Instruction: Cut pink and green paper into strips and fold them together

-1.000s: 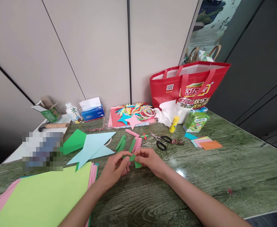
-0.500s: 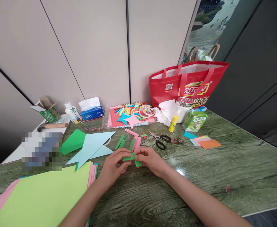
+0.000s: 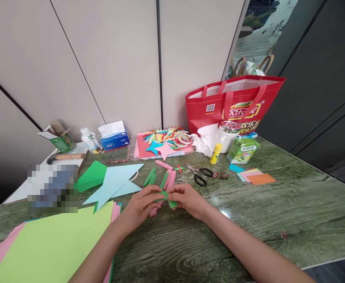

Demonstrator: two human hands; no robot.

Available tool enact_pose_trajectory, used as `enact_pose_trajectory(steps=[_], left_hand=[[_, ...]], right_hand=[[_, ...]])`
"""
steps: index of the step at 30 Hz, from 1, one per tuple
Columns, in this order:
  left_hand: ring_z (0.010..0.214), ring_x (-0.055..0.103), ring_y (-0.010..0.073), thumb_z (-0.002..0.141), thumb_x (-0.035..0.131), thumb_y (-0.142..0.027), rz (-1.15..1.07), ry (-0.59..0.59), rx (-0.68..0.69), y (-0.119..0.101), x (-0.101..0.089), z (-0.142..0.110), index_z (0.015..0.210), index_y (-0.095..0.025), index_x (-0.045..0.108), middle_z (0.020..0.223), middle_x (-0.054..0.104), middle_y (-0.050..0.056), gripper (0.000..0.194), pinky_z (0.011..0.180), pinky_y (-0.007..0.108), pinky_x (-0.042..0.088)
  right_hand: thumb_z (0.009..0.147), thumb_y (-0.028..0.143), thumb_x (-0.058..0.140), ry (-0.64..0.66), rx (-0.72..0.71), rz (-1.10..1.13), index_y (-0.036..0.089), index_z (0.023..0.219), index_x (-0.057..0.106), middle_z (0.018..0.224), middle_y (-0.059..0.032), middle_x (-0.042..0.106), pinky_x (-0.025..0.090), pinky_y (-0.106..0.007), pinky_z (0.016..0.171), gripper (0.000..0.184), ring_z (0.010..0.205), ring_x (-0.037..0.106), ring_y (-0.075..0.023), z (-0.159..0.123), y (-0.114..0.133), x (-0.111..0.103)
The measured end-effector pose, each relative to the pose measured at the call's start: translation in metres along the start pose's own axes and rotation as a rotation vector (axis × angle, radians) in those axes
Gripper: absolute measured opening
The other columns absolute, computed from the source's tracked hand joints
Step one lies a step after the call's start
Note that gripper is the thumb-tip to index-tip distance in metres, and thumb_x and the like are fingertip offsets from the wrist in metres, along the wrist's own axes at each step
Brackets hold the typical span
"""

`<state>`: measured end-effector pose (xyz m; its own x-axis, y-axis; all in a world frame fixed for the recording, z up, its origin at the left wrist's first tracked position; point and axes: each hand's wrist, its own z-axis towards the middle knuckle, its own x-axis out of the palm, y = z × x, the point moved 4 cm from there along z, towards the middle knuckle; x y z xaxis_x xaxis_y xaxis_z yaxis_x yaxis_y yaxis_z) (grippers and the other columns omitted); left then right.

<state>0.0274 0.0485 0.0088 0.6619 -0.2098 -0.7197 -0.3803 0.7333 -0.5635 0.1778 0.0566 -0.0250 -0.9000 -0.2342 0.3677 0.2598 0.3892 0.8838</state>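
Note:
Between my hands is a folded green paper strip (image 3: 172, 204), together with a pink paper strip (image 3: 154, 211) that hangs below my left fingers. My left hand (image 3: 141, 204) pinches the left part of the green paper. My right hand (image 3: 188, 199) grips its right part with thumb and forefinger; the fingertips hide part of the folds. Just beyond my hands lie pink strips (image 3: 170, 179) and green strips (image 3: 150, 177). A small red and green paper star (image 3: 178, 168) rests near the black-handled scissors (image 3: 200, 173).
Green, yellow-green and pink paper sheets (image 3: 57, 243) are stacked at the left front, with light blue cut paper (image 3: 113, 182) behind. A yellow glue stick (image 3: 216, 153), a white mug (image 3: 227, 140) and a red bag (image 3: 234, 102) stand at the back right. Small coloured papers (image 3: 260, 179) lie right.
My left fingers have shifted slightly on the green paper, and more of the pink strip now shows beneath them. My right hand has barely moved.

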Motion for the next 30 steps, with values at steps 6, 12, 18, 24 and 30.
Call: enact_pose_trajectory(steps=[6, 12, 18, 24, 30], left_hand=[[0.100, 0.053, 0.0160, 0.084, 0.042, -0.013, -0.022, -0.011, -0.020, -0.003, -0.002, 0.001, 0.104, -0.024, 0.057, 0.108, 0.056, 0.007, 0.027, 0.083, 0.031, 0.044], [0.079, 0.060, 0.0162, 0.080, 0.050, -0.020, -0.149, -0.151, -0.159, -0.008, -0.003, 0.006, 0.079, -0.019, 0.064, 0.086, 0.064, 0.007, 0.014, 0.073, 0.029, 0.047], [0.054, 0.059, 0.0142, 0.073, 0.059, -0.028, -0.362, -0.263, -0.517, 0.000, 0.003, 0.003, 0.064, -0.017, 0.062, 0.059, 0.063, 0.001, 0.014, 0.054, 0.024, 0.047], [0.043, 0.057, 0.0145, 0.063, 0.067, -0.029, -0.580, -0.413, -0.727, 0.005, 0.008, -0.001, 0.065, -0.016, 0.058, 0.046, 0.062, -0.002, 0.016, 0.044, 0.023, 0.046], [0.038, 0.054, 0.0121, 0.068, 0.063, -0.029, -0.632, -0.409, -0.715, 0.001, 0.011, 0.001, 0.066, -0.015, 0.056, 0.044, 0.061, -0.003, 0.016, 0.039, 0.022, 0.043]], right_hand=[[0.051, 0.024, 0.073, -0.005, 0.011, 0.019, 0.012, 0.062, 0.063, 0.052, 0.0045, 0.053, 0.041, -0.020, 0.048, 0.019, 0.046, 0.047, -0.0053, 0.001, -0.001, -0.002], [0.055, 0.028, 0.071, 0.024, -0.123, -0.135, 0.013, 0.067, 0.063, 0.053, 0.0036, 0.057, 0.039, -0.021, 0.049, 0.021, 0.048, 0.051, -0.0075, 0.000, -0.001, 0.002], [0.060, 0.031, 0.068, 0.083, -0.191, -0.236, 0.013, 0.071, 0.064, 0.058, 0.0000, 0.063, 0.042, -0.025, 0.057, 0.022, 0.055, 0.056, -0.0117, -0.005, 0.004, 0.010], [0.061, 0.026, 0.065, 0.046, -0.228, -0.269, 0.012, 0.072, 0.061, 0.059, -0.0007, 0.063, 0.042, -0.025, 0.057, 0.018, 0.055, 0.056, -0.0116, -0.005, 0.001, 0.013], [0.061, 0.023, 0.063, -0.011, -0.254, -0.257, 0.012, 0.072, 0.061, 0.061, -0.0014, 0.062, 0.044, -0.026, 0.058, 0.015, 0.056, 0.057, -0.0126, -0.004, -0.004, 0.012]])
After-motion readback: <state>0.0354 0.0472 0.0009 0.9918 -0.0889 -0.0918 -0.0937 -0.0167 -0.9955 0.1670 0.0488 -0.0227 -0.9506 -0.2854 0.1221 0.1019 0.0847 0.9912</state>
